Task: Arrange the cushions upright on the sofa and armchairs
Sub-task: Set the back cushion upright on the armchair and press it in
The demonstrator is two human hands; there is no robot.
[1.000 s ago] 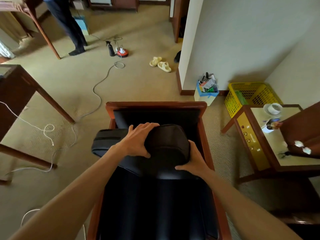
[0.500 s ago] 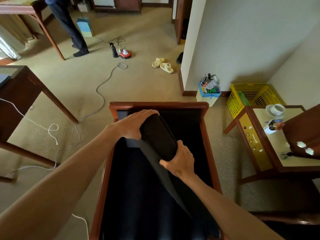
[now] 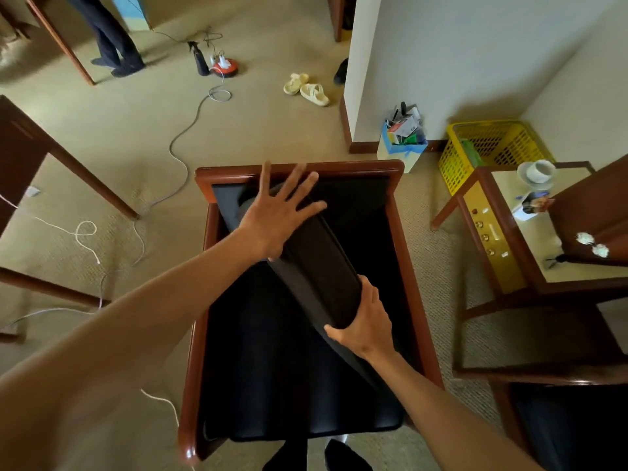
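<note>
The armchair fills the centre and lower middle of the frame, its red-brown wooden frame around a black seat and backrest, seen from above. On it stands the dark cushion, on edge and tilted, its long axis running on a diagonal from the upper-left corner of the backrest down toward the lower right of the seat. It is not yet squared against the backrest.

The left hand lies flat on the upper end of the cushion, just below the top rail of the chair, fingers spread wide and straight, pressing with the palm rather than gripping. The right hand is at the lower end, right of centre, fingers curled around the cushion's edge in a firm hold. So the cushion lies between the two hands, each at one end of its long axis; the right hand is the one that can swing the low end round, I judge, while the left pins the top.

Compared with half a second earlier, the left hand has opened from a curled hold on the top corner to a flat, splayed press, and the cushion's upper end sits closer to the backrest. A second earlier the cushion lay broadside across the chair with both hands on it.
</note>
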